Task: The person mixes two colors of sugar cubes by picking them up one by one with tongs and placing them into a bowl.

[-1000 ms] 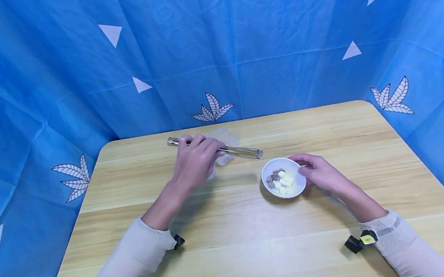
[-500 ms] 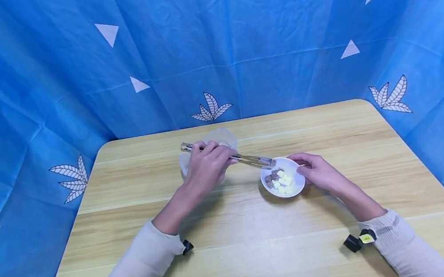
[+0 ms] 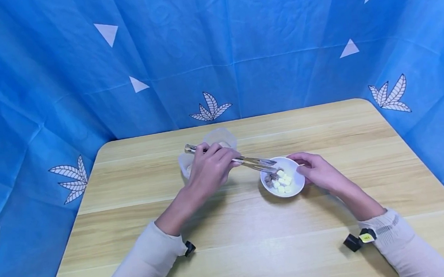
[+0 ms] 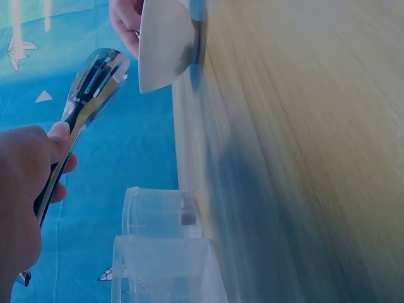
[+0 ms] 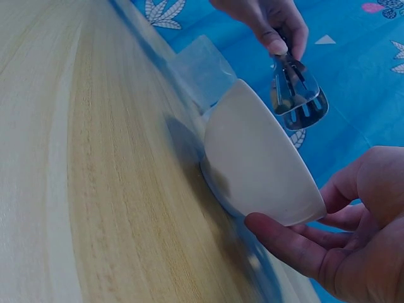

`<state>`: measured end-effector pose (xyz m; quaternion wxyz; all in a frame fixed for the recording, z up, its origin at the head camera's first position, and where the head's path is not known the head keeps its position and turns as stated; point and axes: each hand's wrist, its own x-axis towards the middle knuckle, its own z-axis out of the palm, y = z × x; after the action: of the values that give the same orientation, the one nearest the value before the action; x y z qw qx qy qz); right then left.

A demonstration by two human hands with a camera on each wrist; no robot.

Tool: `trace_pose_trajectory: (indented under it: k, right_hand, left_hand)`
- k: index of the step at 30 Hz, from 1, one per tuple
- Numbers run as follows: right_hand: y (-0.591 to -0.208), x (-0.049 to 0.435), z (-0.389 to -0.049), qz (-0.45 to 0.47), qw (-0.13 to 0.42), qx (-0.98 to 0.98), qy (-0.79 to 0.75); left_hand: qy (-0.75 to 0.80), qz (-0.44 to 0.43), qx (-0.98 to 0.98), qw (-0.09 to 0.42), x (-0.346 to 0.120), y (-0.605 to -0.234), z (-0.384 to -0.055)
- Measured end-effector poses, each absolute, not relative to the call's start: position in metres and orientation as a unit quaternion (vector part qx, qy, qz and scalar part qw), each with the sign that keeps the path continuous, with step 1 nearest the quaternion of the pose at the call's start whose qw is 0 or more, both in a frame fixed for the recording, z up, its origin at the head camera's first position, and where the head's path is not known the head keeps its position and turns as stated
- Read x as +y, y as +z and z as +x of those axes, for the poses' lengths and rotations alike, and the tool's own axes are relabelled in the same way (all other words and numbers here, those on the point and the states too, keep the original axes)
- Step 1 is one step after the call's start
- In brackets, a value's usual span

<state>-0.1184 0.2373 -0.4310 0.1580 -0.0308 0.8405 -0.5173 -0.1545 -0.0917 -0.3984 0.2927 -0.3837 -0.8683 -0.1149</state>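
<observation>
My left hand (image 3: 213, 168) holds metal tongs (image 3: 256, 160) from above, their slotted ends spread apart over the white bowl (image 3: 296, 179). In the right wrist view nothing shows between the ends of the tongs (image 5: 297, 95). White cubes (image 3: 284, 180) and a few brown lumps (image 3: 268, 181) lie in the bowl, the brown ones on its left side. At the bowl's right, my right hand (image 3: 317, 171) grips its side, thumb at the rim and fingers around the outside. Seen from the left wrist, the tongs (image 4: 91, 95) are above the bowl's rim level.
Two clear plastic containers (image 4: 154, 211) stand behind and beside my left hand, partly hidden by it in the head view. Brownish contents (image 4: 188, 209) show in one. The wooden table (image 3: 256, 242) ends at a blue curtain (image 3: 280, 79) at the back and sides.
My left hand has carried the tongs right and toward the bowl, and their ends have parted over it. The right hand and bowl stay in place.
</observation>
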Motion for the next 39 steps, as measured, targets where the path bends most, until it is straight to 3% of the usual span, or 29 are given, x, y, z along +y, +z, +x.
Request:
trace_pose_trajectory:
  k: [7, 17, 39]
  right_hand:
    - [-0.431, 0.238, -0.118, -0.029, 0.160, 0.841, -0.516]
    - [-0.431, 0.238, -0.118, -0.027, 0.159, 0.840, -0.518]
    - [-0.433, 0.238, -0.120, -0.028, 0.160, 0.842, -0.515]
  left_hand:
    - [-0.124, -0.373, -0.872, 0.292, -0.097, -0.395, -0.157]
    - [-0.128, -0.364, -0.861, 0.332, -0.110, -0.387, -0.166]
    - [-0.102, -0.330, -0.881, 0.323, -0.145, -0.370, -0.184]
